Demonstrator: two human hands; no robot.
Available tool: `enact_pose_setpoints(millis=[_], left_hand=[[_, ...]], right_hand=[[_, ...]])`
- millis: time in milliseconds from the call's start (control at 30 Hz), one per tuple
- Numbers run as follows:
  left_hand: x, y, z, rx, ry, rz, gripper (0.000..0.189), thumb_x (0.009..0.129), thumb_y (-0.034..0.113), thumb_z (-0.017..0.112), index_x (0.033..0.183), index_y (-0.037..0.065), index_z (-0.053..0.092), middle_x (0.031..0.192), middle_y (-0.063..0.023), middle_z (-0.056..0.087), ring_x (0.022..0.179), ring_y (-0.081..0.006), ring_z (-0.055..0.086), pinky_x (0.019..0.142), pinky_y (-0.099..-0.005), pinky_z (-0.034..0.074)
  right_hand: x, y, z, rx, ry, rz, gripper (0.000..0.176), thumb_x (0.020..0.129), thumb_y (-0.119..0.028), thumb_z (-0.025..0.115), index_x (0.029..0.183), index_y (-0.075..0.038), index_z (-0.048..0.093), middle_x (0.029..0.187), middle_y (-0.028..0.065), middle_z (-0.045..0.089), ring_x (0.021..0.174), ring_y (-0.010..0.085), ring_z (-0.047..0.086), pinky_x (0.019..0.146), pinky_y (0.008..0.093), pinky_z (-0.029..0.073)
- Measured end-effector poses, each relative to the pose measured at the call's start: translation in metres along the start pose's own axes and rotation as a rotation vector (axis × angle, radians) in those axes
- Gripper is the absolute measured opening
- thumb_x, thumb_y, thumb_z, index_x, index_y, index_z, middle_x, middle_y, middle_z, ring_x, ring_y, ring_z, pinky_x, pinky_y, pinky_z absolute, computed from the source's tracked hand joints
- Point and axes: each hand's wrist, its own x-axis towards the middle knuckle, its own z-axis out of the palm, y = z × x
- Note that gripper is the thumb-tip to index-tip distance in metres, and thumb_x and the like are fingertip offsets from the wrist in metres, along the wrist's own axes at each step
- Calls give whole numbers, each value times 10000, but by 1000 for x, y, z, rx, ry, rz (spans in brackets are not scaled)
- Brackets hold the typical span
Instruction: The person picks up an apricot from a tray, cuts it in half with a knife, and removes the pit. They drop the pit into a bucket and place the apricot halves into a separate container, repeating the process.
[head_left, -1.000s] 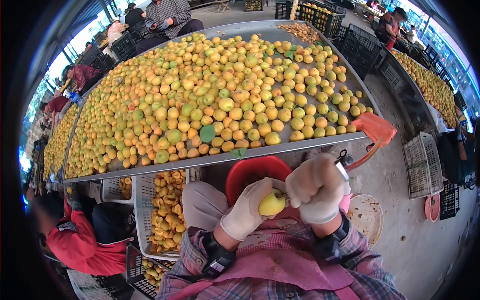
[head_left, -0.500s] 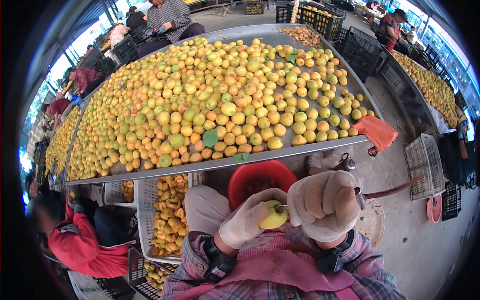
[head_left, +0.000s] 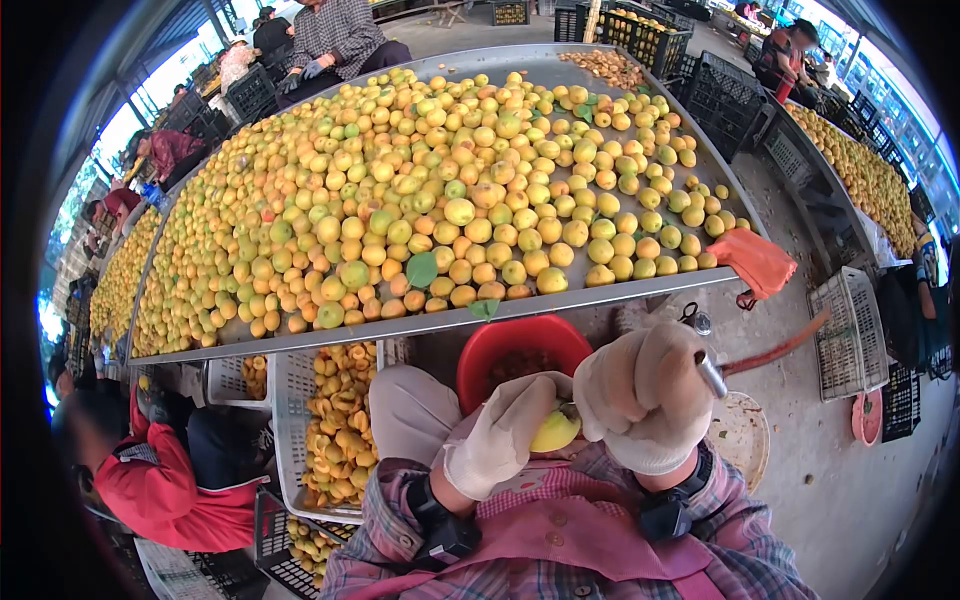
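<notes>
My left hand (head_left: 503,437), in a whitish glove, is closed around a yellow-green apricot (head_left: 556,431) above my lap. My gloved right hand (head_left: 640,396) is close against the fruit, its fingers wrapped round a slim tool whose metal end (head_left: 711,375) sticks out on the right. The tool's other end is hidden between the hands. Behind both hands is a red basin (head_left: 522,340) with dark bits inside. Beyond it, a metal-edged table (head_left: 440,328) bears a broad heap of apricots (head_left: 400,210).
Left of my knee stands a white crate (head_left: 290,440) of split apricots (head_left: 342,425). A person in a red jacket (head_left: 180,490) sits at the left. An orange-red cloth (head_left: 755,262) hangs over the table's right corner; a round lid-like thing (head_left: 740,435) lies on the floor.
The tool's metal end now shows more and points up and outward as my right hand has turned. My left fingers cover more of the apricot, and the thin tip at the fruit is less visible.
</notes>
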Motion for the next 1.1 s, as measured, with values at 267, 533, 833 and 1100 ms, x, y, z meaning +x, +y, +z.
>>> enact_pose_setpoints(millis=[267,533,833,1100], left_hand=[[-14,-21,5,261,-103,64,558,749,91,700,1275,27,525,1288,-141,554,1225,-332,497,1016,-408,413],[-2,-12,5,43,-100,-94,554,736,155,765,1232,40,546,1158,-162,609,1088,-336,586,936,-396,472],[2,-1,15,-672,29,-265,599,878,385,707,1317,46,480,1145,-44,545,999,-99,527,845,-271,467],[0,-4,12,-857,-25,-182,474,780,152,732,1194,16,546,1019,-41,624,914,-112,574,831,-264,466]], right_hand=[[-1,-6,-12,-648,-74,93,146,678,-40,674,629,-60,538,629,49,571,555,224,573,538,291,471],[-5,19,-31,-256,-89,59,245,835,-19,622,675,-55,441,621,34,521,534,160,502,507,271,402],[13,17,-31,105,151,-115,466,1030,-362,407,639,-122,325,519,-8,303,400,142,282,423,321,345],[13,12,-26,-2,-208,-86,487,984,-423,508,626,-123,370,500,-27,373,357,116,336,396,302,389]])
